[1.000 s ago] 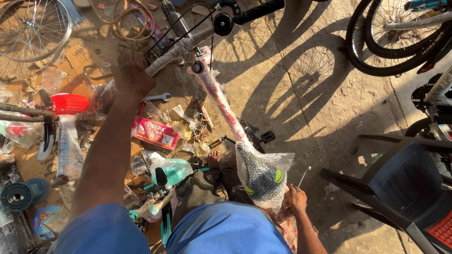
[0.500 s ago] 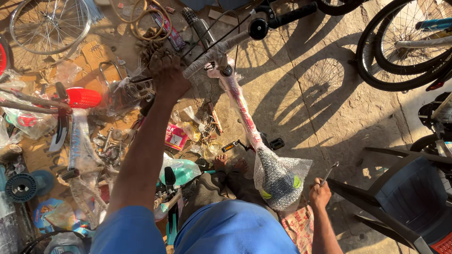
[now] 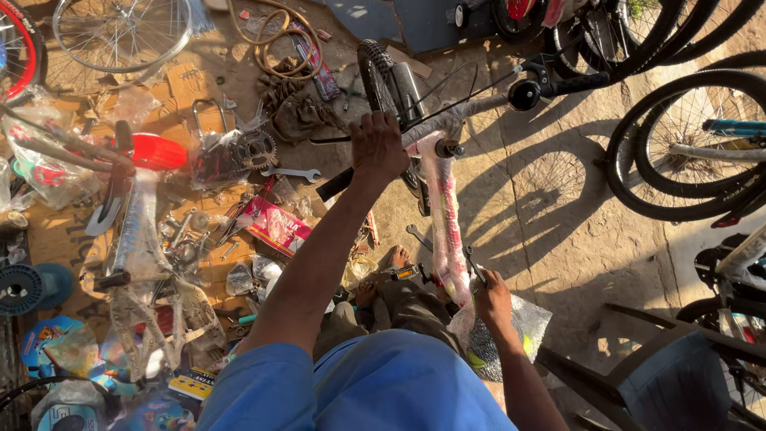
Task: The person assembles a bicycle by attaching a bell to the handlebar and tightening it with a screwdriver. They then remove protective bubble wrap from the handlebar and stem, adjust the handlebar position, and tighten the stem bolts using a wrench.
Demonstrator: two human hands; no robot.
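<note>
A small bicycle stands in front of me, its frame [image 3: 444,226] wrapped in pink and clear plastic. My left hand [image 3: 377,147] is stretched forward and closed on the handlebar [image 3: 471,108], close to the stem and the knobby front tyre [image 3: 377,73]. A black grip [image 3: 570,82] caps the bar's right end. My right hand [image 3: 492,299] sits low beside the wrapped frame and grips a thin dark tool [image 3: 471,264] against it. My feet [image 3: 396,259] rest on the ground under the frame.
Loose parts litter the ground at left: a wrench [image 3: 292,172], a sprocket [image 3: 252,148], a pink packet [image 3: 275,224], a red part [image 3: 157,152], another wrapped frame [image 3: 148,279]. A bare wheel [image 3: 120,32] lies far left. Bicycles [image 3: 694,152] stand right; a dark chair [image 3: 678,383] is near right.
My left hand has come up from the parts on the ground and closed on the handlebar. My right hand has risen to the wrapped frame. The view has moved closer to the bicycle.
</note>
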